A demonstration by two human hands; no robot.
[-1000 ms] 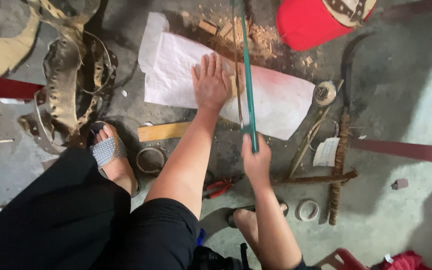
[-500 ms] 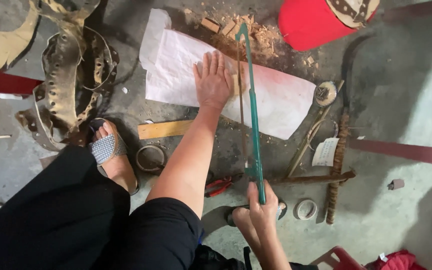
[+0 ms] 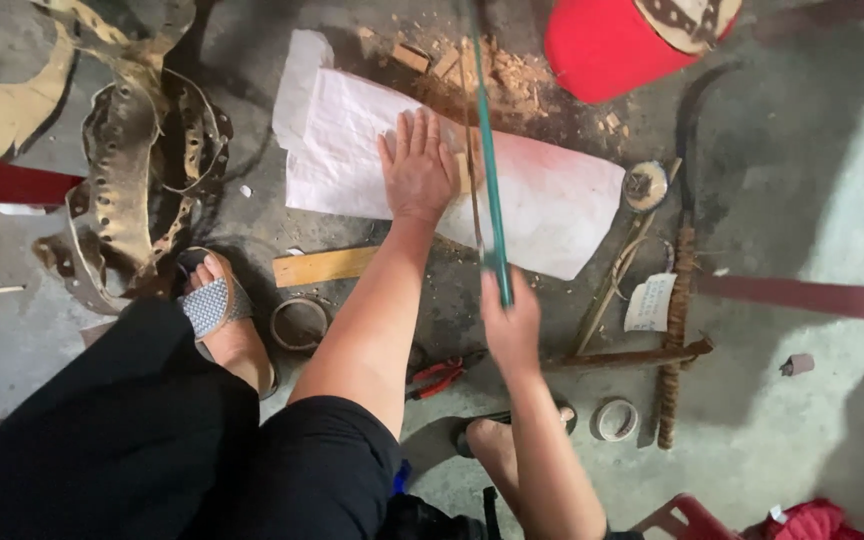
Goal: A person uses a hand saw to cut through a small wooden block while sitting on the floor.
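My left hand [image 3: 418,166] lies flat, fingers spread, on a white sheet [image 3: 352,140] spread over a board on the floor. My right hand [image 3: 512,325] grips the handle of a green-framed saw [image 3: 487,150]. The saw's frame and blade run away from me, just right of my left hand, across the sheet toward a heap of sawdust and wood chips [image 3: 497,70]. A small wooden piece shows under the saw at the edge of my left hand.
A red drum [image 3: 612,45] stands at the top right. Cut leather scraps [image 3: 132,170] lie at the left. A wooden slat [image 3: 322,266], tape rolls [image 3: 299,322], red pliers [image 3: 439,375] and rusty rods [image 3: 672,330] lie around my sandalled feet.
The right hand pulled the saw back toward me, then pushed it forward again. The left hand stayed flat on the sheet.
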